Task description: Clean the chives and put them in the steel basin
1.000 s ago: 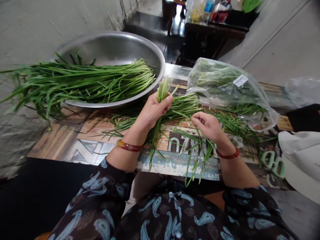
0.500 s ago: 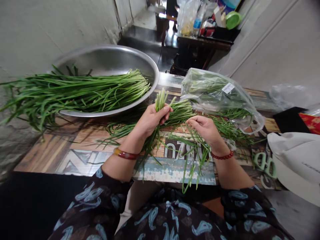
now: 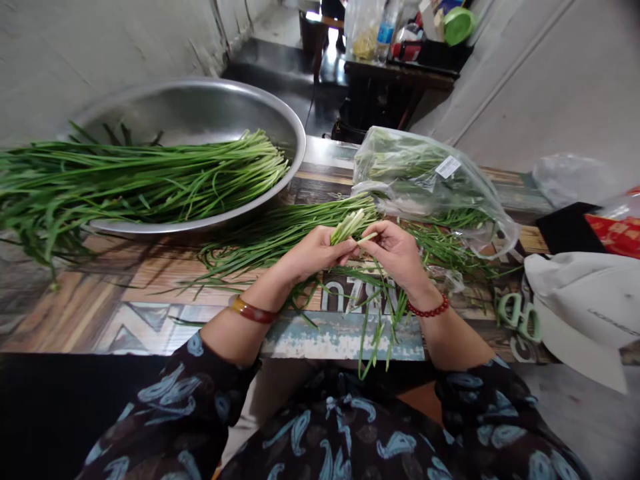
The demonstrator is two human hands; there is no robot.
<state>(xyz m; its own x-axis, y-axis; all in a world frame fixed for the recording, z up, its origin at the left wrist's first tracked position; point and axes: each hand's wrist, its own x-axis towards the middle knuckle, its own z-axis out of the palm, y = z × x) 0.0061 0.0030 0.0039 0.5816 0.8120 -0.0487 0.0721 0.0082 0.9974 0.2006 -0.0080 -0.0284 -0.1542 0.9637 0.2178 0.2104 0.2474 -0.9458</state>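
Observation:
My left hand (image 3: 320, 255) is closed round a small bunch of green chives (image 3: 349, 225), whose pale ends point up and to the right. Close beside it, my right hand (image 3: 395, 253) pinches a pale stalk (image 3: 367, 238) at the bunch's edge. Behind my hands a loose pile of chives (image 3: 270, 230) lies on the patterned table (image 3: 165, 270). Thin scraps (image 3: 373, 333) of green hang over the table's front edge below my right hand. At the left, a large metal basin (image 3: 200, 110) holds a big heap of chives (image 3: 165, 177), leaves spilling over its left rim.
A clear plastic bag (image 3: 425, 170) of greens stands at the back right, with more scraps (image 3: 440, 250) before it. Green-handled scissors (image 3: 520, 317) lie beside a white cap (image 3: 583, 313) at the right. A cluttered dark table (image 3: 400, 70) is farther back.
My right hand has come up against my left hand and now pinches a stalk there. The bunch in my left hand has tilted to the right. The view has shifted slightly.

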